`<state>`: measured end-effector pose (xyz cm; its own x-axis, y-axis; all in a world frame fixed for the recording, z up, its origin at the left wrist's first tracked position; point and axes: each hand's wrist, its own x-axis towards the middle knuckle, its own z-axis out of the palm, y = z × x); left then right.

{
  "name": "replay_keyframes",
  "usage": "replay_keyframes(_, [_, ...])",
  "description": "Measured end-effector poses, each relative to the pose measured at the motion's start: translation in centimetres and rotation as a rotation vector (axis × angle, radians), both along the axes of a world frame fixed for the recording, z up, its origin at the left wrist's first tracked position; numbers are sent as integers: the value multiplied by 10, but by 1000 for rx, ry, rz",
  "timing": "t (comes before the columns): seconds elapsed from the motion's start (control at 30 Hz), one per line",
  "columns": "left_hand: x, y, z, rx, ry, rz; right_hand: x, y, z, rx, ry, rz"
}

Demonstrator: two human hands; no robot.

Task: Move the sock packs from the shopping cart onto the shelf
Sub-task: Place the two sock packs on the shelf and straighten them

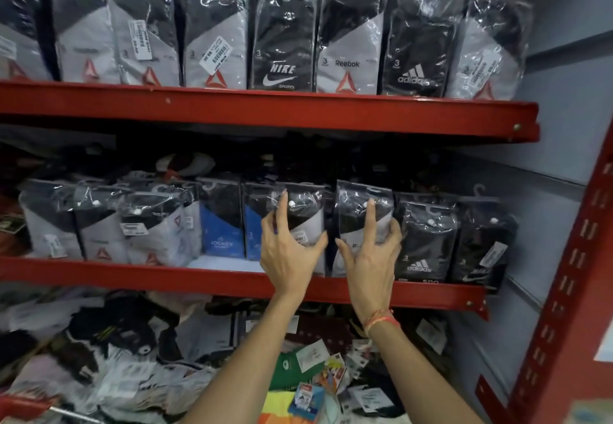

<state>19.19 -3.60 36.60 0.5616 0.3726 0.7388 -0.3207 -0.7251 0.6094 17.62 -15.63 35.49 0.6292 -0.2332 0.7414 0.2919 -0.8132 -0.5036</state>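
the fingers (282,206) of the left hand (288,258) are spread and curled around a grey-and-black sock pack (306,221), the index raised along its left edge and the thumb pressing its lower front. the right hand (368,261) does the same on the neighbouring pack (360,211), one finger up its face and the others wrapped around its right side. both packs stand upright, side by side, on the middle shelf (232,279), between the blue packs (220,228) on the left and the black adidas pack (423,241) on the right.

the step in hand looks like placing: seating the two packs in the row. the next move probably calls for pushing them back level with their neighbours, letting go without tipping them, then reaching for more. the shopping cart is not clearly in view; loose packets lie jumbled below the shelf.
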Motion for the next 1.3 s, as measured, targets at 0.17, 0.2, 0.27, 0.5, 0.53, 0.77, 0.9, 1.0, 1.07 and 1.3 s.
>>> replay_keyframes(0.17, [6, -14, -8, 61, 66, 7, 6, -4, -4, -23, 26, -24])
replay_keyframes(0.2, [5, -15, -10, 81, 86, -1, 6, -5, -4, -31, 28, -25])
replay_keyframes(0.27, [3, -14, -15, 137, 117, -36, 7, -7, -6, -51, 34, -23])
replay_keyframes(0.5, [1, 7, -10, 320, 211, -186, 18, -11, -8, -144, 55, -62])
replay_keyframes(0.53, [1, 9, -9, 335, 228, -194, 19, -13, -8, -158, 60, -55])
replay_keyframes(0.77, [-5, 3, -6, 329, 238, -203, 14, -18, -22, -229, 66, -77])
replay_keyframes(0.9, [-3, 6, -9, 370, 224, -218, 10, -24, -8, -405, -8, -152])
replay_keyframes(1.0, [1, 14, -16, 537, 191, -45, 11, -30, 3, -609, -2, -164])
replay_keyframes(1.07, [0, 16, -16, 721, 146, 97, 13, -34, 3, -703, 42, -177])
replay_keyframes(1.3, [9, 1, -10, 944, 146, 197, 14, -41, -1, -830, 29, -289])
